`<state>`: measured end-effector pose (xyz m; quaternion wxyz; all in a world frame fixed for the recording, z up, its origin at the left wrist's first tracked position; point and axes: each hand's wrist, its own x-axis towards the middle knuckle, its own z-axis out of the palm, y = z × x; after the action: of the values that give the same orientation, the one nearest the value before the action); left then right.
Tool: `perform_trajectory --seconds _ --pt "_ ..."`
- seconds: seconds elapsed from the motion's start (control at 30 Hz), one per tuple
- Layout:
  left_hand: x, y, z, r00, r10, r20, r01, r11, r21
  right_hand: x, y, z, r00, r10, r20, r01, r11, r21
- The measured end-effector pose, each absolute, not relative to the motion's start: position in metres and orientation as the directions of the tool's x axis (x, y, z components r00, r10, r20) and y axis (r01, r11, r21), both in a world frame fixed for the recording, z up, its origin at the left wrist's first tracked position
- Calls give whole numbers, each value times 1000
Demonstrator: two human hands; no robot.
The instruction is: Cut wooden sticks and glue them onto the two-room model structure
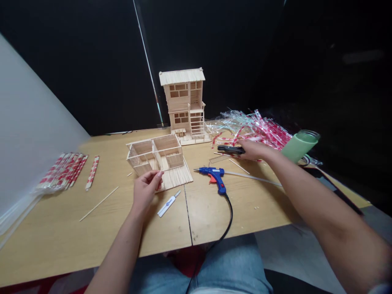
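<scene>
My left hand [147,185] is closed at the front left of a roofless stick model [168,149], its fingertips pinched by the model's lower front edge; what they hold, if anything, is too small to name. At the right, my right hand [252,149] has its fingers on a black-handled tool [230,150], beside a heap of wrappers. Between the hands lies a blue glue gun [216,174], nozzle to the left. A small white knife-like tool [169,203] rests in front of the model.
A two-storey stick house [183,102] stands behind. Red-and-white wrappers [269,130] and a green bottle [300,146] are at the right. Wrapped sticks [64,170] lie at the left, a loose stick [98,204] nearer. The gun's cord [230,220] crosses the front edge.
</scene>
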<state>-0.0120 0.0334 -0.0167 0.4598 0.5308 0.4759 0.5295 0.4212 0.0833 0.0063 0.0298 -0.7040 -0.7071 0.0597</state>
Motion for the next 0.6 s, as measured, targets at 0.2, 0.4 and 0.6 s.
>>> perform_trajectory --seconds 0.2,0.4,0.6 --pt "11 11 -4 94 990 104 -36 -101 994 357 26 26 40 999 1 953 -38 -301" --pt "40 -7 5 250 966 71 -89 -50 995 276 -49 20 -268 958 -102 490 44 -871" --pt "51 -14 16 268 962 55 -66 -38 997 255 -70 12 -268 962 -52 446 76 -892"
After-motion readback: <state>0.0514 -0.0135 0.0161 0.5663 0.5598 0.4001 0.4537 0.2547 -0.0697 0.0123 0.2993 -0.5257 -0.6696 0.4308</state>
